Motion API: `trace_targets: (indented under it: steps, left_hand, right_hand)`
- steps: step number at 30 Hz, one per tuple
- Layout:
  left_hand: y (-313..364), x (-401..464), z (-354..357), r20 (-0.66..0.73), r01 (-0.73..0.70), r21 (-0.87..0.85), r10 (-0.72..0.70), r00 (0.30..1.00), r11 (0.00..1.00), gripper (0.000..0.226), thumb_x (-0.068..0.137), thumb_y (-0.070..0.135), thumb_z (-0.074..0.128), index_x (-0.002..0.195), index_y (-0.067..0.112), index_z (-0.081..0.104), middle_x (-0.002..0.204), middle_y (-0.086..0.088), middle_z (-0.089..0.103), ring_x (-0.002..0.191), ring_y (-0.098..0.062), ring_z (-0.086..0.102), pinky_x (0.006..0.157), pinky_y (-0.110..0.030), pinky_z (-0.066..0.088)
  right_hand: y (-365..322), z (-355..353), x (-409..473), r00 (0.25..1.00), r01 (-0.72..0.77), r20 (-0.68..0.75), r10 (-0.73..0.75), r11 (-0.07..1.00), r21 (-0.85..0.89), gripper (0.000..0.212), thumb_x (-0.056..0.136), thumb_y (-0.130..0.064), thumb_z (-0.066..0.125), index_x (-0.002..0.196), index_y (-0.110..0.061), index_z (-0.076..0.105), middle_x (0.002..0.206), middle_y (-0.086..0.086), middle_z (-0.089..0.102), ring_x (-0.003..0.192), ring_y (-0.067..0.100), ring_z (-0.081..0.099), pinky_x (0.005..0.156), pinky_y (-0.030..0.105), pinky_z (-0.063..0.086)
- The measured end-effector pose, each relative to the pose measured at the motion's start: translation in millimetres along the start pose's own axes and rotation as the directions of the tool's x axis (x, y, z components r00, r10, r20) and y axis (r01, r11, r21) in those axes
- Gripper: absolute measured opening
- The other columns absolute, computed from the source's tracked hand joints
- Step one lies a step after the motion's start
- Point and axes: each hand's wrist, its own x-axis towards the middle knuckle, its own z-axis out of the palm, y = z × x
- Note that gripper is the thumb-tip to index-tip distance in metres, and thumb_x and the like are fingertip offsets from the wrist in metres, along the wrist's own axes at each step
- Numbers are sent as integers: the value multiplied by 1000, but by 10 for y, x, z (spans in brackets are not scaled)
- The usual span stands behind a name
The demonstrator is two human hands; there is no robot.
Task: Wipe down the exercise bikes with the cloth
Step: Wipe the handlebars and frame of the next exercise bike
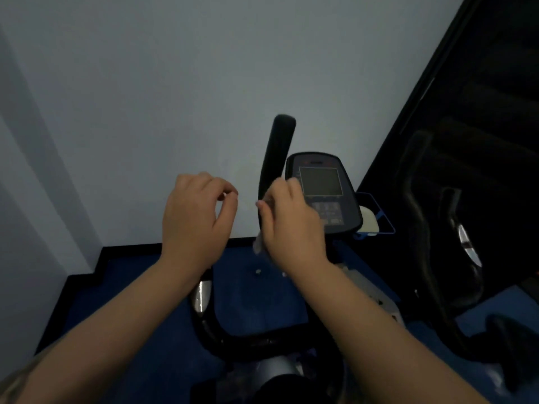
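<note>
I'm looking down at the blue floor [140,290], where two exercise bikes [262,342] are standing side by side.

Nothing can be read: the console [320,189] screen and its buttons are dark and blurred

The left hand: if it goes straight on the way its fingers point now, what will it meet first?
Probably the black handlebar grip. The left hand holds nothing and its curled fingers point right, toward that upright grip, where the right hand holds the cloth. Depth is unclear, so it might pass in front.
</note>
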Motion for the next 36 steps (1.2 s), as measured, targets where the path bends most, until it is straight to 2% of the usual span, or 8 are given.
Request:
trace_targets:
  steps: [5, 10, 17, 21, 24, 26, 31, 36]
  left_hand:
    - [6, 28, -5, -8, 13, -16, -14, 1000, 1000, 29, 93, 28, 42, 89, 14, 68, 83, 3, 60, 91, -10, 40, 75, -21, 32]
    - [8, 8, 0, -16, 19, -2, -19, 1000, 1000, 31, 92, 30, 41, 89, 15, 68, 81, 4, 59, 90, -13, 44, 73, -26, 37]
    - [10, 40, -5, -4, -2, 18, 2, 1000, 1000, 31, 92, 30, 41, 88, 15, 67, 81, 3, 58, 88, -12, 43, 70, -34, 42]
    - [-12, 25, 4, -20, -2, 4, 2, 1000, 1000, 29, 91, 30, 40, 86, 19, 67, 80, 8, 58, 85, -10, 43, 69, -33, 45]
    - [-19, 15, 8, -32, -11, 8, 11, 999, 1000, 28, 91, 31, 41, 85, 21, 66, 79, 11, 55, 83, -9, 43, 69, -30, 44]
    - [-17, 12, 7, -36, -14, 16, 14, 999, 1000, 27, 91, 30, 42, 84, 21, 66, 78, 12, 55, 83, -9, 43, 69, -29, 42]
    - [-32, 10, -2, -11, -6, 15, 7, 1000, 1000, 24, 91, 30, 43, 84, 23, 65, 79, 13, 56, 83, -9, 45, 68, -30, 44]
    - [-28, 10, -5, -9, 0, -18, 0, 1000, 1000, 25, 90, 28, 42, 80, 24, 64, 78, 14, 56, 81, -8, 45, 66, -30, 43]
  right_hand:
    - [195, -301, -604, 996, 39, 76, -34, 997, -66, 18, 90, -31, 50, 89, -22, 35, 90, 0, 45, 56, 10, 40, 39, 20, 26]
    - [130, -167, -313, 997, 25, 71, -22, 998, -52, 16, 94, -28, 53, 90, -18, 42, 91, 0, 45, 57, 19, 49, 42, 32, 37]
    - [106, -183, -345, 990, 131, 60, -126, 988, -83, 16, 92, -34, 48, 89, -21, 40, 87, -1, 48, 56, 14, 49, 39, 30, 39]
    - [366, -486, -318, 989, -135, 96, 114, 958, 252, 15, 93, -34, 52, 82, -31, 42, 77, -11, 55, 68, 6, 56, 60, 35, 48]
    - [240, -646, 350, 953, 15, -286, 104, 923, 385, 14, 95, -24, 54, 85, -30, 46, 86, -5, 53, 77, 2, 53, 68, 20, 43]
    - [73, -660, 850, 929, 104, -367, 51, 915, 391, 8, 93, -20, 58, 89, -22, 51, 94, 0, 51, 82, -5, 50, 71, 10, 39]
    - [57, -356, 1189, 986, 79, -164, -33, 955, 285, 7, 90, -29, 61, 90, -22, 59, 100, -3, 49, 84, 1, 52, 72, 17, 44]
    - [224, -314, 968, 946, -53, -205, 250, 744, 666, 13, 96, -19, 53, 85, -22, 48, 88, 0, 57, 78, 4, 55, 73, 21, 45]
